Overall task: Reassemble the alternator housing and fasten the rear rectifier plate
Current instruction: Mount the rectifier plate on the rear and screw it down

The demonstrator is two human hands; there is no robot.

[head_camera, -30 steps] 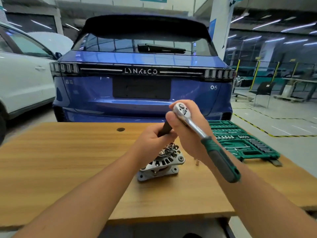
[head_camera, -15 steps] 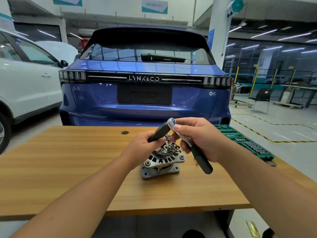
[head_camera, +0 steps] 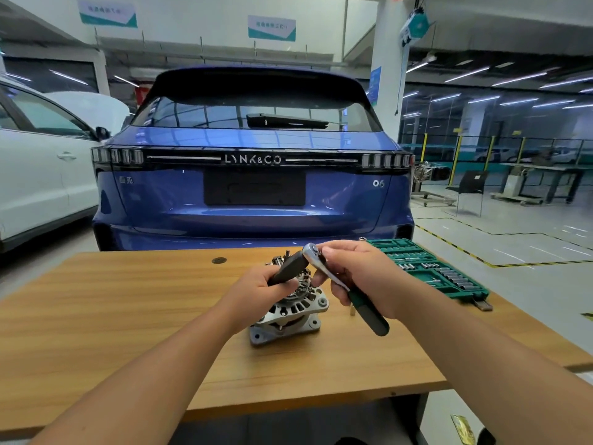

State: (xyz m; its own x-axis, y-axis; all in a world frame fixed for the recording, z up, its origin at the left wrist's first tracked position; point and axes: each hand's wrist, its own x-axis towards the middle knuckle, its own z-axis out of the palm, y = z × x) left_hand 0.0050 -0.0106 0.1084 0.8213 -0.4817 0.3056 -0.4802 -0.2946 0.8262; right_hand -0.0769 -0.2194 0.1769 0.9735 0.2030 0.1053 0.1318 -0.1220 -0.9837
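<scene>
A silver alternator [head_camera: 288, 316] stands on the wooden table [head_camera: 112, 316], its finned housing facing me and its rear parts on top. Above it my right hand [head_camera: 362, 277] grips a ratchet wrench [head_camera: 340, 284] near its chrome head, the green-black handle pointing down to the right. My left hand [head_camera: 256, 293] holds a dark grey bar-shaped piece [head_camera: 288, 268] that meets the ratchet head. A small bolt [head_camera: 352, 311] lies on the table right of the alternator.
An open green socket set case [head_camera: 426, 268] lies at the table's right rear corner. A cable hole [head_camera: 219, 260] sits in the tabletop at the back. A blue car [head_camera: 253, 187] is parked just behind the table and a white car [head_camera: 32, 175] at the left.
Both hands have come down with the ratchet and the dark piece from above to just over the alternator. The camera has tilted up, showing more of the cars.
</scene>
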